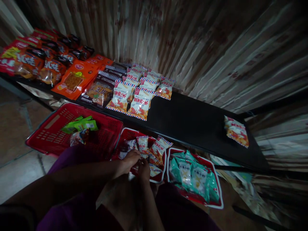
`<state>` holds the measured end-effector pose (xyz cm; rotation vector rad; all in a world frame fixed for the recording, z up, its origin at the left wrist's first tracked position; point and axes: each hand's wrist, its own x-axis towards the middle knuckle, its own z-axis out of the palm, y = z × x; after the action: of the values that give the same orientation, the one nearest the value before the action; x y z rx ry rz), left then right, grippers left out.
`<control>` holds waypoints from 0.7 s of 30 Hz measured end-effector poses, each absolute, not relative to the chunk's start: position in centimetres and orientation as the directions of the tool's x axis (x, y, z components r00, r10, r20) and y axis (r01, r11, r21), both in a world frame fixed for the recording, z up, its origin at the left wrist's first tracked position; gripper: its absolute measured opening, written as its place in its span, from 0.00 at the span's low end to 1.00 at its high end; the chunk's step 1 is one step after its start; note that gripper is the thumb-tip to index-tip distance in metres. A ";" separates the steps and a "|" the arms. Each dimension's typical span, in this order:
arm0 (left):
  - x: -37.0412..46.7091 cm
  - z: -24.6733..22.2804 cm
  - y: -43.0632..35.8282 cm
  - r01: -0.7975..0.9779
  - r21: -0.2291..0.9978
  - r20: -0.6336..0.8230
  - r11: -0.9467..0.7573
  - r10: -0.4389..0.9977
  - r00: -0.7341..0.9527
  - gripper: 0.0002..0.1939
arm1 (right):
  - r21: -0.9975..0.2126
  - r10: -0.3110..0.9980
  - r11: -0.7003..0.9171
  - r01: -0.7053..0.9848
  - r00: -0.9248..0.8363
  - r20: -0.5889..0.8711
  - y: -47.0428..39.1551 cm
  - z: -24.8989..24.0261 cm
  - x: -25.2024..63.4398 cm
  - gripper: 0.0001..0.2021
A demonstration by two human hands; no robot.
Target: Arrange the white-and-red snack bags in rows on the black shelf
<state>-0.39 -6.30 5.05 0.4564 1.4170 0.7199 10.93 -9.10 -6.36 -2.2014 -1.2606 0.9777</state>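
My left hand (128, 162) and my right hand (143, 169) are close together over the near side of the middle red basket (165, 168). The fingers of both hands look curled inward; what they hold, if anything, is hidden in the dim light. Just beyond my fingers lie white-and-orange snack bags with striped edges, among them one bag (159, 148) leaning on the far rim. A darker, shiny bag (126, 149) lies left of my left hand. More of the same white-and-orange bags (141, 102) stand in rows on the black shelf (185, 118).
A larger red basket (106, 128) on the left holds green packets (80, 124). To the right, a basket holds teal bags (190, 173). Orange bags (74, 78) and brown bags (99, 88) line the shelf's left part. One snack bag (236, 131) lies near its right end.
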 end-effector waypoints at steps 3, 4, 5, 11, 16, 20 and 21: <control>-0.7 5.3 -6.3 -0.146 0.656 -0.749 0.741 0.663 0.000 0.07 | -0.652 0.911 -0.408 0.639 0.328 -0.249 -7.5 -7.3 10.5 0.19; -0.7 5.4 -6.4 -0.130 0.645 -0.758 0.753 0.652 0.010 0.07 | -0.633 0.932 -0.355 0.688 0.316 -0.180 -6.4 -7.3 10.5 0.19; -0.8 5.5 -6.4 -0.110 0.630 -0.772 0.769 0.635 0.022 0.07 | -0.623 0.931 -0.354 0.698 0.326 -0.164 -5.2 -7.4 10.6 0.19; -1.0 5.5 -5.7 -0.064 0.563 -0.823 0.824 0.566 0.041 0.09 | -0.545 0.900 -0.434 0.718 0.379 -0.217 2.5 -7.6 11.7 0.19; -1.3 4.6 -4.8 -0.206 0.606 -0.780 0.768 0.625 0.035 0.07 | -0.499 0.862 -0.506 0.703 0.405 -0.304 3.9 -6.9 12.1 0.12; -1.5 3.3 -4.3 -0.278 0.626 -0.759 0.729 0.651 -0.005 0.08 | -0.561 0.868 -0.495 0.663 0.406 -0.286 2.9 -4.9 12.4 0.11; -1.5 3.2 -4.2 -0.271 0.633 -0.756 0.725 0.654 -0.020 0.08 | -0.589 0.870 -0.489 0.644 0.407 -0.278 2.7 -4.3 12.5 0.10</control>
<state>-1.53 -4.20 3.18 0.3410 1.4099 0.7589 12.53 2.69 -4.30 -2.2778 -1.2991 0.7952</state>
